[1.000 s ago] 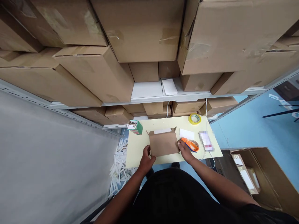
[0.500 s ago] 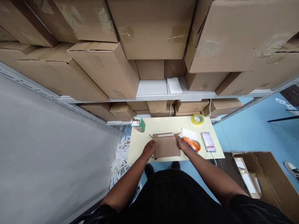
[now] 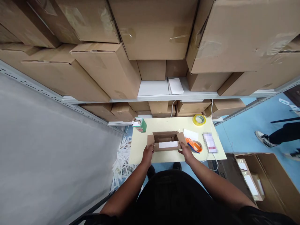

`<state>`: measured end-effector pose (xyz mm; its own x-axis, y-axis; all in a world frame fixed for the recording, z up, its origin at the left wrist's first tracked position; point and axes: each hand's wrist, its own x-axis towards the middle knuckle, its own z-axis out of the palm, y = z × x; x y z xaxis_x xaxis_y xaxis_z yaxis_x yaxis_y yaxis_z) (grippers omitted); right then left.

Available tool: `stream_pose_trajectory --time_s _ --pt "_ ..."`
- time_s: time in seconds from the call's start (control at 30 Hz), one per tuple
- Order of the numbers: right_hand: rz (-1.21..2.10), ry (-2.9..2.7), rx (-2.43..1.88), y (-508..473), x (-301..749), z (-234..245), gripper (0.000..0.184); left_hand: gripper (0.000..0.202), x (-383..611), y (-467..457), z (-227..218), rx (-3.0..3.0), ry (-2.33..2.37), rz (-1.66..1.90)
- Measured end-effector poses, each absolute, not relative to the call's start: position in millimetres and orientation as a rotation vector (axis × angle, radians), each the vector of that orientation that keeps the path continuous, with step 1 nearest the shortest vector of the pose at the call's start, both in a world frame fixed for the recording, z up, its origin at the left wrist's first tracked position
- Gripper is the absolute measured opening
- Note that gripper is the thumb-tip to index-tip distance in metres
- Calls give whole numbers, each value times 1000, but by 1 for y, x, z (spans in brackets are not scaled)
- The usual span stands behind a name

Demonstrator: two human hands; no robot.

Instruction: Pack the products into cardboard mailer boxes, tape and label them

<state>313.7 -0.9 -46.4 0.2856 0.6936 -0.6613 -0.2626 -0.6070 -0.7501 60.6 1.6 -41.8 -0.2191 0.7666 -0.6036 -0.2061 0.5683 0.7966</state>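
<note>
A small brown cardboard box (image 3: 167,140) stands on the pale yellow table (image 3: 164,125) with its top flaps spread and a white label on its near side. My left hand (image 3: 148,152) grips the box's left end. My right hand (image 3: 186,152) grips its right end. Both hands have their fingers closed round the cardboard.
An orange tape dispenser (image 3: 193,145), a white card (image 3: 190,134), a phone (image 3: 209,142) on a white cable and a yellow tape roll (image 3: 199,119) lie to the right. A green carton (image 3: 140,124) stands far left. Stacked boxes fill shelves behind. Another person's legs (image 3: 276,137) stand right.
The flat box has been turned and stood up with its flaps open. Both hands slid nearer to me along its ends. Another person's legs came into view at the right.
</note>
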Motion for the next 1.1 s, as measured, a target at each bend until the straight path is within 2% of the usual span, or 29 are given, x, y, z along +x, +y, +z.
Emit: stream_pose_trajectory --time_s 0.17,0.4,0.5,0.57,0.7,0.87,1.1 --pt "1417 -349 -1724 3 313 -45 53 52 58 3 -41 382 1525 961" --pt "1491 -332 -1633 -1 318 -47 57 56 47 -12 -38 440 1252 984" --pt "1475 -467 -1623 -4 320 -54 60 66 43 -18 -40 601 1140 916" --pt "1435 -559 -1670 -7 321 -62 59 71 43 -19 -44 726 1172 887" --pt "1392 -736 -1793 -12 324 -77 51 66 46 -15 -56 883 1372 825" --pt "1356 -873 -1862 -12 329 -84 53 68 50 -9 -56 950 1505 790" --pt "1405 -945 -1855 -16 332 -80 60 61 50 -13 -47 973 1452 833"
